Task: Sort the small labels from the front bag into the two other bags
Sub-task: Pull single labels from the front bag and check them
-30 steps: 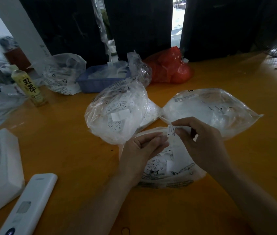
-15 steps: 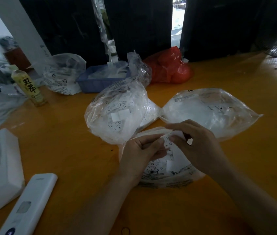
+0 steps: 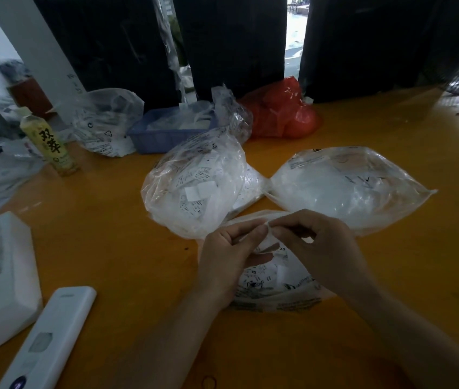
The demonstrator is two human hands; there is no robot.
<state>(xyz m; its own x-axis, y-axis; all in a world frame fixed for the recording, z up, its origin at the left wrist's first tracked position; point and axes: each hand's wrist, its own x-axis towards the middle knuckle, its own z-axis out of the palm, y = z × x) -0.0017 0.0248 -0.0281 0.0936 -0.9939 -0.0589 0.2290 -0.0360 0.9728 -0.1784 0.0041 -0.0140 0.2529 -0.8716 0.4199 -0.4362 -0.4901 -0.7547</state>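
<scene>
The front bag (image 3: 276, 290), clear plastic with small white labels marked XS inside, lies on the orange table under both my hands. Above its mouth, my left hand (image 3: 228, 256) and my right hand (image 3: 323, 248) meet fingertip to fingertip. They pinch a small label (image 3: 268, 226) between them, and the fingers hide most of it. Just behind my left hand stands the left bag (image 3: 194, 192), bulging with white labels. The right bag (image 3: 349, 189) lies flatter behind my right hand.
At the back stand a red bag (image 3: 279, 113), a blue basket (image 3: 161, 136), another clear bag (image 3: 105, 122) and a yellow drink bottle (image 3: 51, 147). A white foam box (image 3: 12, 276) and a white remote (image 3: 46, 341) lie front left.
My right hand has brought the label down and left from above the bag. My left hand has risen to meet it, and both now pinch it together.
</scene>
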